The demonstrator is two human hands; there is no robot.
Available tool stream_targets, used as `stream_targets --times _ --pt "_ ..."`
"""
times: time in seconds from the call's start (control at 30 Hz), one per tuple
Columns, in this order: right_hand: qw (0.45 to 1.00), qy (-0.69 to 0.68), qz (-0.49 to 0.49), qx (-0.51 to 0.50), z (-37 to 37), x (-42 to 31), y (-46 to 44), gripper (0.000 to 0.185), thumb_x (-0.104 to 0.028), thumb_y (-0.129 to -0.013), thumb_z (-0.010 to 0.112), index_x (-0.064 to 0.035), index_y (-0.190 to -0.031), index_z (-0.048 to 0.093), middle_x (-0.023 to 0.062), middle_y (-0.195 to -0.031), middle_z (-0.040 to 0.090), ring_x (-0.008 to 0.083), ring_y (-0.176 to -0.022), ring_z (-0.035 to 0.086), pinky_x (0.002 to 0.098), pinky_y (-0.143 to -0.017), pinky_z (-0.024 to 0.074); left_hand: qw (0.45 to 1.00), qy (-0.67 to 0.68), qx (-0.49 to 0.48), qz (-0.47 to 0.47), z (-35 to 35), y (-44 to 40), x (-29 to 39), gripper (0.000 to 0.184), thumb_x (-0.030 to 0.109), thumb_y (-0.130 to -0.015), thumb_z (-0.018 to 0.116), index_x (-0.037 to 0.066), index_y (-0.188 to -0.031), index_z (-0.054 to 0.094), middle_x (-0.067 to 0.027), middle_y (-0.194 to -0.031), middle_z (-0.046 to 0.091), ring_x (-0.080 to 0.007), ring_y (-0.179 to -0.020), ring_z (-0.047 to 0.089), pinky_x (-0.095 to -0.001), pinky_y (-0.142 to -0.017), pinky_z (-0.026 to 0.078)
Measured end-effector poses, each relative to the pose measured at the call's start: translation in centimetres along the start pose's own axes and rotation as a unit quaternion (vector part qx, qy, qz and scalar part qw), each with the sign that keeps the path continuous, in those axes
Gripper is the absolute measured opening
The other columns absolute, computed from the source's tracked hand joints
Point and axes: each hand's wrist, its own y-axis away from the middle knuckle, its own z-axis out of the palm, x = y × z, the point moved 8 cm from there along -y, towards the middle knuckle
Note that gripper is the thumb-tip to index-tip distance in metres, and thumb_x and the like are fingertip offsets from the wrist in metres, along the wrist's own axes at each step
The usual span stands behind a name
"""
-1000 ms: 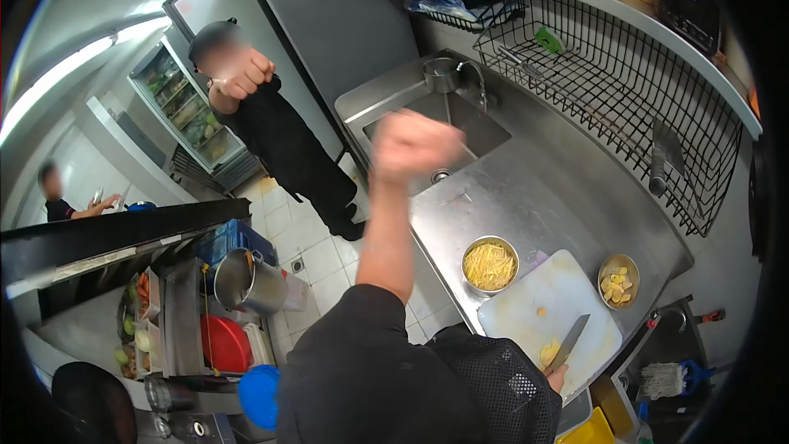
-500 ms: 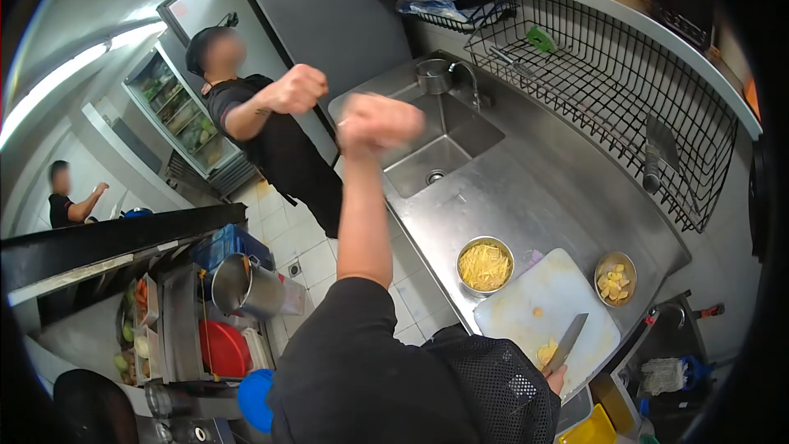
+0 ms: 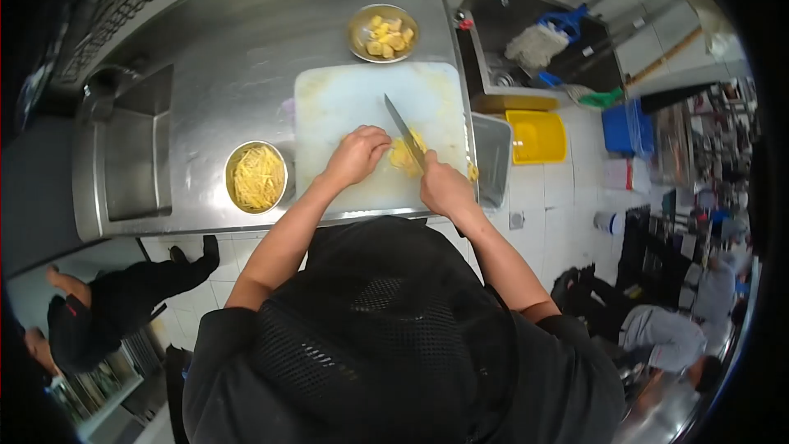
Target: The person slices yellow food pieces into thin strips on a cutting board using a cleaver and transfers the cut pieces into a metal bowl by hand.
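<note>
My right hand is wrapped round the handle of a kitchen knife, its blade slanting across the white cutting board. Beside and partly under the blade lies a small heap of yellow cut pieces, which look like ginger. To the left of the heap, my left hand rests low over the board, fingers curled together; what they hold, if anything, is hidden. A metal bowl left of the board holds thin yellow strips. Beyond the board, chunks of the same yellow food fill another bowl.
A sink is set into the left of the steel counter. Right of the board stand a grey bin and a yellow tub. One person is at lower left; others are at lower right.
My left hand, a raised fist near a co-worker's fist before, has come down to the board. My view has swung to the board. The knife is still in my right hand.
</note>
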Motion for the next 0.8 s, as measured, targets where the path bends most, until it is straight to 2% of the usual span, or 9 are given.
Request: stream_targets --times 0.1,0.17,0.23,0.3,0.37,0.5,0.67,0.73,0.8 --pt "0.999 0.012 0.016 -0.046 -0.1 -0.8 1.1 0.029 -0.005 -0.089 0.052 0.0053 -0.116 0.05 0.0303 -0.094 0.072 0.0462 -0.091 0.071 0.0545 -0.082 0.0552 1.0 0.013 -0.007 0.021 1.4 0.6 -0.3 0.012 0.004 -0.088 0.069 0.002 -0.098 0.074 -0.0115 -0.105 0.072 -0.0316 -0.101 0.067 -0.0413 -0.089 0.055" --pt "0.997 0.017 0.029 -0.064 -0.7 -1.2 1.8 0.029 -0.005 -0.089 0.052 0.0053 -0.117 0.05 0.0302 -0.096 0.072 0.0459 -0.092 0.071 0.054 -0.083 0.0552 0.994 0.01 -0.004 0.111 2.6 0.9 0.5 0.013 0.003 -0.085 0.068 0.001 -0.097 0.074 -0.0096 -0.105 0.072 -0.0292 -0.099 0.065 -0.0393 -0.088 0.055" --pt "0.996 0.026 0.042 -0.077 -0.5 -1.3 2.2 0.029 -0.005 -0.09 0.051 0.0053 -0.117 0.05 0.03 -0.099 0.072 0.0456 -0.094 0.071 0.0535 -0.084 0.0552 0.991 -0.002 -0.007 0.135 3.2 0.9 0.5 0.014 0.003 -0.084 0.068 0.001 -0.097 0.074 -0.0087 -0.105 0.072 -0.028 -0.099 0.065 -0.0382 -0.087 0.055" --pt "0.997 0.016 0.035 -0.069 -0.4 -1.5 2.4 0.025 -0.006 -0.093 0.046 0.0052 -0.115 0.048 0.0334 -0.094 0.07 0.0501 -0.09 0.07 0.0575 -0.084 0.0537 0.987 -0.014 -0.009 0.159 3.6 0.8 0.7 0.015 0.003 -0.084 0.068 0.001 -0.097 0.074 -0.0078 -0.105 0.072 -0.0269 -0.099 0.065 -0.0372 -0.087 0.055" --pt "0.996 0.017 0.046 -0.07 0.0 -1.3 2.4 0.025 -0.006 -0.093 0.046 0.0051 -0.115 0.048 0.033 -0.094 0.07 0.0498 -0.091 0.07 0.0573 -0.084 0.0538 0.981 -0.054 -0.022 0.187 3.9 0.6 1.0 0.016 0.004 -0.083 0.068 0.002 -0.099 0.074 -0.0074 -0.104 0.072 -0.0254 -0.099 0.065 -0.0363 -0.086 0.056" --pt "0.995 0.005 0.064 -0.073 0.9 -1.0 2.7 0.024 -0.005 -0.093 0.045 0.0055 -0.115 0.047 0.0327 -0.094 0.07 0.0499 -0.091 0.07 0.057 -0.083 0.054 0.982 -0.057 -0.046 0.175 4.8 0.3 0.2 0.019 0.001 -0.082 0.069 0.001 -0.1 0.074 -0.0088 -0.106 0.072 -0.0264 -0.103 0.067 -0.0368 -0.087 0.057" --pt "0.997 -0.016 0.064 -0.045 4.0 0.1 0.0 0.026 -0.003 -0.093 0.047 0.0032 -0.118 0.047 0.0312 -0.099 0.071 0.0469 -0.097 0.07 0.0553 -0.086 0.054 0.974 -0.039 -0.049 0.218 4.6 0.0 0.0 0.018 0.003 -0.084 0.067 0.002 -0.101 0.074 -0.0086 -0.106 0.072 -0.0251 -0.103 0.067 -0.0362 -0.086 0.057" --pt "0.998 -0.036 0.045 -0.015 2.5 -0.5 -0.8 0.025 -0.003 -0.093 0.046 0.0035 -0.117 0.047 0.0317 -0.099 0.071 0.0474 -0.097 0.07 0.0558 -0.086 0.0538 0.974 -0.046 -0.056 0.216 4.5 -0.2 -0.1 0.018 0.003 -0.084 0.067 0.002 -0.101 0.074 -0.0086 -0.106 0.072 -0.0251 -0.103 0.067 -0.0361 -0.086 0.057" --pt "0.998 -0.017 0.046 -0.037 1.1 -0.9 -0.5 0.025 -0.003 -0.093 0.045 0.0037 -0.117 0.046 0.0325 -0.098 0.07 0.0488 -0.096 0.069 0.0562 -0.086 0.0536 0.974 -0.05 -0.069 0.211 4.7 -0.1 -0.1 0.017 0.003 -0.085 0.067 0.002 -0.101 0.074 -0.0086 -0.106 0.072 -0.0251 -0.103 0.067 -0.0361 -0.086 0.057"
